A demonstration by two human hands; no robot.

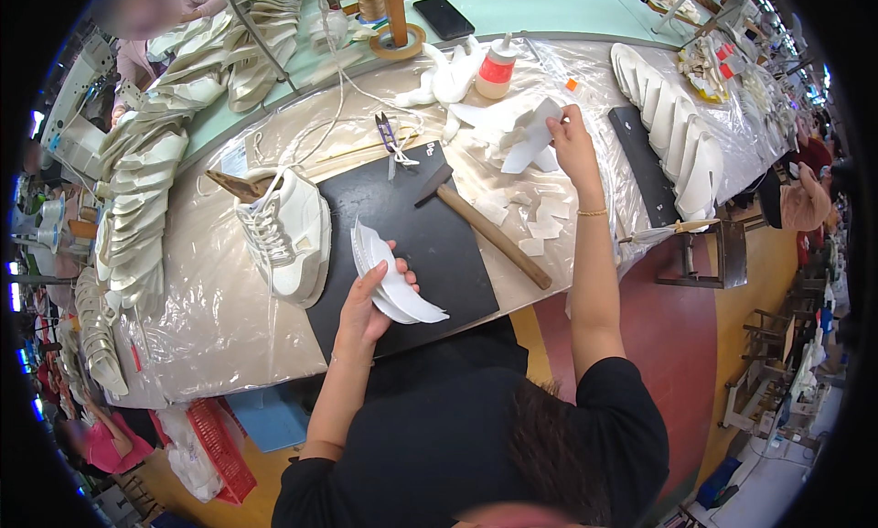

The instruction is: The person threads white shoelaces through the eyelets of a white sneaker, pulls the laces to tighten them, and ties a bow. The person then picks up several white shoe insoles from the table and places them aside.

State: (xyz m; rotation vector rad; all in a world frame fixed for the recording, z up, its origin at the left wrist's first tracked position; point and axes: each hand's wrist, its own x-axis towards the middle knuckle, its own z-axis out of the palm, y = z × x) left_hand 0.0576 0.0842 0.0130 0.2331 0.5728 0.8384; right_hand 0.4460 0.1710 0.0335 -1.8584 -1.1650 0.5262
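My left hand is closed round a curved white shoe upper piece, held above the black mat. My right hand pinches a thin pale grey cut piece over a loose heap of white pieces. Left of the mat, partly on it, sits a white sneaker with laces and a brown pointed piece in its opening. A hammer with a wooden handle lies across the mat's right edge. Purple-handled thread snips lie at the mat's far edge.
Small white scraps lie right of the hammer. Beyond are a red-and-white squeeze bottle, a black phone and a thread cone. Rows of white shoe parts line the left, another row the right. Other people work nearby.
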